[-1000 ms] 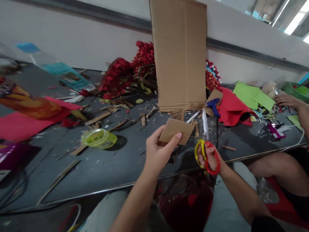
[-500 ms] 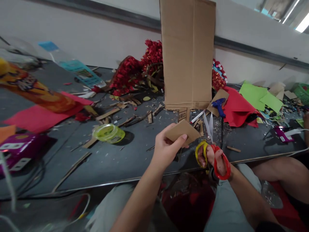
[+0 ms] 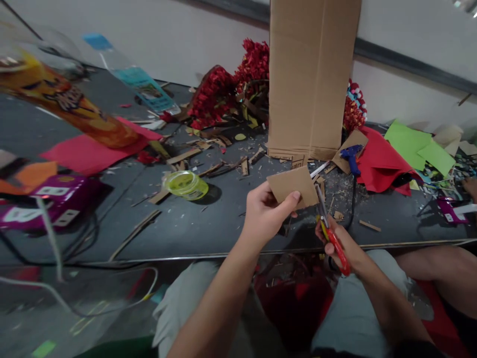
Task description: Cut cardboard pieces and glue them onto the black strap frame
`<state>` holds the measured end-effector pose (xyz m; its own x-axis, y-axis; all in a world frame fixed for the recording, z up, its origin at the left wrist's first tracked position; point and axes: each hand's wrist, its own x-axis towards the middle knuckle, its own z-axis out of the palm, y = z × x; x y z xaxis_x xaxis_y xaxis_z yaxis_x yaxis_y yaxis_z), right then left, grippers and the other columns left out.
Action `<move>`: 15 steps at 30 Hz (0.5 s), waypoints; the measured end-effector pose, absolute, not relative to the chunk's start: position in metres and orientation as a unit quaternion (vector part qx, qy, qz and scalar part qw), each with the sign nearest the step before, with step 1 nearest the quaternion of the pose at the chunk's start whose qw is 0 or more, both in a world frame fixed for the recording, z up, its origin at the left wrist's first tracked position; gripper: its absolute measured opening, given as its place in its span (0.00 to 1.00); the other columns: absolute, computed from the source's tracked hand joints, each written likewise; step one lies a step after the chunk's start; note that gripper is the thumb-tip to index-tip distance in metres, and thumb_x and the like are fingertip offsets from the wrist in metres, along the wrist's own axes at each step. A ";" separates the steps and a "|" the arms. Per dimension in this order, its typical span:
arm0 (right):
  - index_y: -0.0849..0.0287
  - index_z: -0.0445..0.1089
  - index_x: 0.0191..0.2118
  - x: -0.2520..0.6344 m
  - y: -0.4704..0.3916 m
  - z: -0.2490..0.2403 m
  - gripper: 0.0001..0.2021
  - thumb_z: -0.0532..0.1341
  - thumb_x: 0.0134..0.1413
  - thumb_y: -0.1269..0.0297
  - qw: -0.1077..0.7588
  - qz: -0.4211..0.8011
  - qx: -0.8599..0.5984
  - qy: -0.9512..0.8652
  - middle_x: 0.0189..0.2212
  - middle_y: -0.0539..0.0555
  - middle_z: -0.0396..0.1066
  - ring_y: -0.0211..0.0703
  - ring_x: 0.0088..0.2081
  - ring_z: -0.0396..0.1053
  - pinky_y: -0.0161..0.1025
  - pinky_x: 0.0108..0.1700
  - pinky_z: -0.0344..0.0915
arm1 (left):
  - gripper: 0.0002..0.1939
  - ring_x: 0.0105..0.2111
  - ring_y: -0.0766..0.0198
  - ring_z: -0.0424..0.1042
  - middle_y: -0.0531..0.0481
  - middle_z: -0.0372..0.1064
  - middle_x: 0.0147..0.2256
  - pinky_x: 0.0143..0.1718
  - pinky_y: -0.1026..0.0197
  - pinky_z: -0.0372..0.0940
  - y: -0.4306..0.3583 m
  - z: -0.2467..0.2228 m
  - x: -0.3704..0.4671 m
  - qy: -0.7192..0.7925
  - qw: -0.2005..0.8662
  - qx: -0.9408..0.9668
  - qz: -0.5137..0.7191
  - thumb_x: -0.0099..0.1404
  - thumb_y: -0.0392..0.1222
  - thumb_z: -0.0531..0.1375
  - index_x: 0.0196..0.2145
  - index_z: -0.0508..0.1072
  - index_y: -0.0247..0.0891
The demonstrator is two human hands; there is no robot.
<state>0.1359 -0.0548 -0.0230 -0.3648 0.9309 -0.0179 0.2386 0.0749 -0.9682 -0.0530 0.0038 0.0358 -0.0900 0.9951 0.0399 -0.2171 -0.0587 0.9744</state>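
Above the front part of the table, my left hand (image 3: 266,214) pinches a small piece of cardboard (image 3: 292,188), thumb on its near face. My right hand (image 3: 339,241) is closed around the handles of a pair of scissors (image 3: 335,244), one red and one yellow. The blades point up and lie along the right edge of the cardboard piece; whether they bite into it I cannot tell. Behind the hands a tall cardboard panel (image 3: 311,79) stands upright on the dark table (image 3: 212,228). A blue glue gun (image 3: 351,156) lies to its right.
An open yellow-green tub (image 3: 188,185), an orange bottle (image 3: 85,114) and a purple power strip (image 3: 52,201) are on the left. Red sheets (image 3: 383,164) and green paper (image 3: 406,144) lie right. Cardboard scraps litter the surface. Another person's leg (image 3: 439,268) is at the right.
The scissors have gone from spread blades to nearly closed and moved up against the cardboard's right edge. The cardboard piece has turned more upright. The view has shifted left and down.
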 end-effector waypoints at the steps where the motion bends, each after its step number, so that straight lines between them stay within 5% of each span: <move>1: 0.55 0.61 0.38 0.136 -0.055 -0.023 0.20 0.59 0.51 0.43 0.339 0.502 -0.454 -0.653 0.30 0.49 0.63 0.35 0.28 0.58 0.35 0.29 0.56 | 0.13 0.17 0.68 0.67 0.53 0.71 0.21 0.12 0.69 0.64 0.004 0.036 -0.054 0.451 0.511 0.436 0.589 0.43 0.45 0.66 0.26 0.72 0.35; 7: 0.55 0.60 0.37 0.133 -0.054 -0.021 0.13 0.59 0.52 0.52 0.318 0.471 -0.486 -0.664 0.25 0.46 0.61 0.34 0.24 0.57 0.34 0.25 0.54 | 0.12 0.14 0.72 0.63 0.55 0.68 0.18 0.11 0.70 0.64 0.002 0.043 -0.052 0.458 0.468 0.451 0.606 0.44 0.44 0.66 0.23 0.71 0.35; 15: 0.54 0.58 0.33 0.131 -0.054 -0.016 0.13 0.59 0.51 0.52 0.306 0.419 -0.510 -0.686 0.19 0.44 0.59 0.34 0.20 0.55 0.35 0.24 0.50 | 0.11 0.13 0.71 0.65 0.55 0.69 0.18 0.11 0.71 0.62 -0.003 0.042 -0.045 0.461 0.417 0.459 0.635 0.46 0.45 0.67 0.24 0.71 0.36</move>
